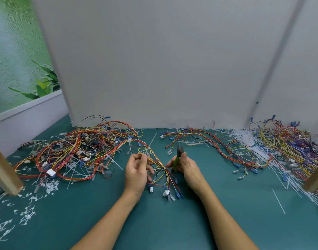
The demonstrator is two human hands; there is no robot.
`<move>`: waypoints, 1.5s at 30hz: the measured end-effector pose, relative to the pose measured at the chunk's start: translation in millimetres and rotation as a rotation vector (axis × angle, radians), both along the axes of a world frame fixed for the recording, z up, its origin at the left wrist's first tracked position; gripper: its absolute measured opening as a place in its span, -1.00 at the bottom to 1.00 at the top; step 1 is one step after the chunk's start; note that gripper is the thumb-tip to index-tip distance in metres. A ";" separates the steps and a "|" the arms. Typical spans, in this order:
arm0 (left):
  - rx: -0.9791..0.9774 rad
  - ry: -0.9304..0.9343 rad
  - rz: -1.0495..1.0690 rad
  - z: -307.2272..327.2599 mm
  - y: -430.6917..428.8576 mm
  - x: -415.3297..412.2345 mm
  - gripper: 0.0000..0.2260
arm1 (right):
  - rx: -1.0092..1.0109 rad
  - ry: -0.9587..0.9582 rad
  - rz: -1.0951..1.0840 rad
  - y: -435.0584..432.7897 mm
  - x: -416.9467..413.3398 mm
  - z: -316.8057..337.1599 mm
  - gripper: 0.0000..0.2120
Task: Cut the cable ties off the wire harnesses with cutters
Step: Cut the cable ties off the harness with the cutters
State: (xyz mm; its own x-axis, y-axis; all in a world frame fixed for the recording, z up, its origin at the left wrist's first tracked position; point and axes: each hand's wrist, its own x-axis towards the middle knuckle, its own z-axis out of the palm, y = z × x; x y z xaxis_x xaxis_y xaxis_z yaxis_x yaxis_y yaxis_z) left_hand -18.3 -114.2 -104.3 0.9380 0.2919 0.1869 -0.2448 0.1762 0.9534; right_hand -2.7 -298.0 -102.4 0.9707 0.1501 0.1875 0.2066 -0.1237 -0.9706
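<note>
A wire harness (pixel 161 168) of red, yellow, black and blue wires runs across the green mat between my hands, its white and blue connectors fanned out near me. My left hand (pixel 137 171) pinches a few of its thin wires at the fingertips. My right hand (pixel 186 166) grips green-handled cutters (pixel 178 156) upright, their jaws slightly apart and pointing away from me, just right of the harness. A white cable tie (pixel 149 148) sits on the harness beyond my left hand.
A big tangle of harnesses (pixel 79 150) lies at the left, another harness (pixel 217 143) and a dense pile (pixel 284 145) at the right. Cut white tie scraps (pixel 28 204) litter the near left. Wooden posts (pixel 3 175) (pixel 316 179) stand at both sides; a grey wall (pixel 163 60) closes the back.
</note>
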 end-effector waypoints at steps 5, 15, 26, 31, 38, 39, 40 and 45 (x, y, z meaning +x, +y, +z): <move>-0.142 0.085 0.007 6.9 1.5 -0.1 -0.90 | -0.118 0.022 0.089 -5.6 -3.2 3.6 -0.32; -0.507 0.214 -0.152 12.3 15.9 5.0 -0.83 | -0.280 0.087 0.131 -8.6 1.6 1.3 -0.37; -0.532 0.180 -0.234 14.1 16.1 2.9 -0.76 | 0.817 0.381 -0.233 -15.2 14.4 12.2 -0.34; -0.494 0.180 -0.201 12.1 14.0 3.9 -0.83 | 0.992 0.587 -0.181 -22.6 15.2 11.8 -0.21; -0.491 0.177 -0.173 9.2 12.4 4.9 -0.86 | 0.732 0.462 -0.238 -3.6 17.4 10.5 -0.65; -0.484 0.175 -0.169 9.1 11.9 4.6 -0.85 | 0.651 0.437 -0.227 -2.0 16.6 9.8 -0.65; -0.479 0.172 -0.164 8.9 11.4 4.3 -0.84 | 0.547 0.400 -0.222 -0.7 15.6 8.7 -0.62; -0.473 0.161 -0.140 8.2 11.1 4.1 -0.87 | -0.127 0.071 -0.251 3.9 6.3 -1.6 -0.56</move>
State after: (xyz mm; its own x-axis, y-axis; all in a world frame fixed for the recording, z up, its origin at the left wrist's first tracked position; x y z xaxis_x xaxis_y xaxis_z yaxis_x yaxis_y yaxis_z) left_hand -14.2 -103.0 -96.1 0.9802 0.1788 -0.0855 -0.0442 0.6178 0.7851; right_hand 3.6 -294.0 -104.0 0.9905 -0.0791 0.1126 0.0860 -0.2835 -0.9551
